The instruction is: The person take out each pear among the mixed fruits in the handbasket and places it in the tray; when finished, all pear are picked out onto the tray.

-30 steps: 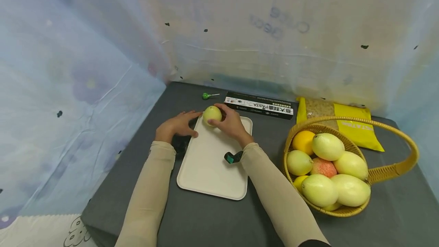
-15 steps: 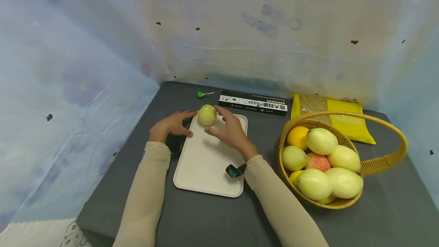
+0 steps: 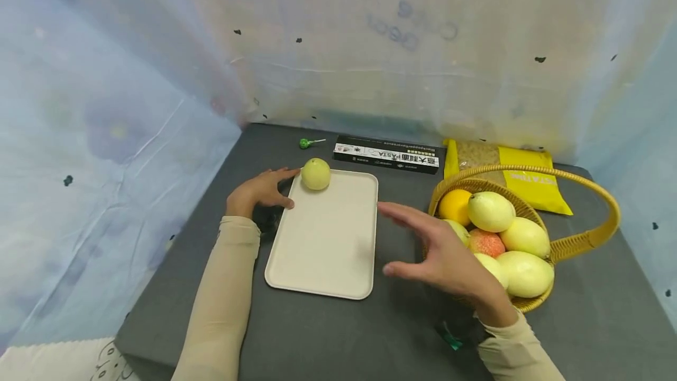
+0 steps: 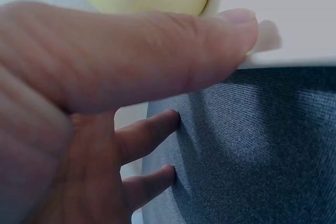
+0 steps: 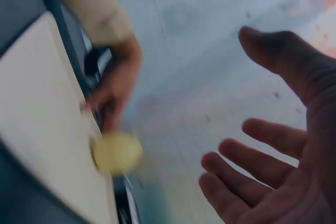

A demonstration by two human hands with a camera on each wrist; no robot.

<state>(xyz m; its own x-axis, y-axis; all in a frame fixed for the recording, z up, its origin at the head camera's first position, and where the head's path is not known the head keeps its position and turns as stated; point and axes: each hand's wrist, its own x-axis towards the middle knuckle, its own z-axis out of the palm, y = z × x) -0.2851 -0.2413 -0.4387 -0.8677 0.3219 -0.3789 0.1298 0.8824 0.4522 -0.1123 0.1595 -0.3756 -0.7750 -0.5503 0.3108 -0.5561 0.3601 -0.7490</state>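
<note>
A round pale-green fruit (image 3: 315, 174) rests in the far left corner of a white rectangular tray (image 3: 328, 234). My left hand (image 3: 262, 191) lies along the tray's left edge with fingers spread. In the left wrist view its thumb (image 4: 173, 56) touches the rim, and two other fingertips rest on the dark tablecloth. Between the tray and a wicker basket (image 3: 582, 246), my right hand (image 3: 449, 254) hovers with fingers apart and nothing in them. It covers part of the basket and some fruit. The right wrist view is blurred but shows the same fruit (image 5: 118, 153) on the tray.
The handled basket holds several pale-green fruits, an orange (image 3: 455, 206) and a reddish fruit (image 3: 486, 243). Behind it lies a yellow pasta bag (image 3: 534, 184). A black pasta box (image 3: 388, 154) and a green lollipop (image 3: 305, 143) lie beyond the tray. Curtains stand close behind and left.
My right hand has let go of the round fruit and moved right and nearer, off the tray to the basket's side. The left hand stays at the tray edge. The head view has shifted slightly.
</note>
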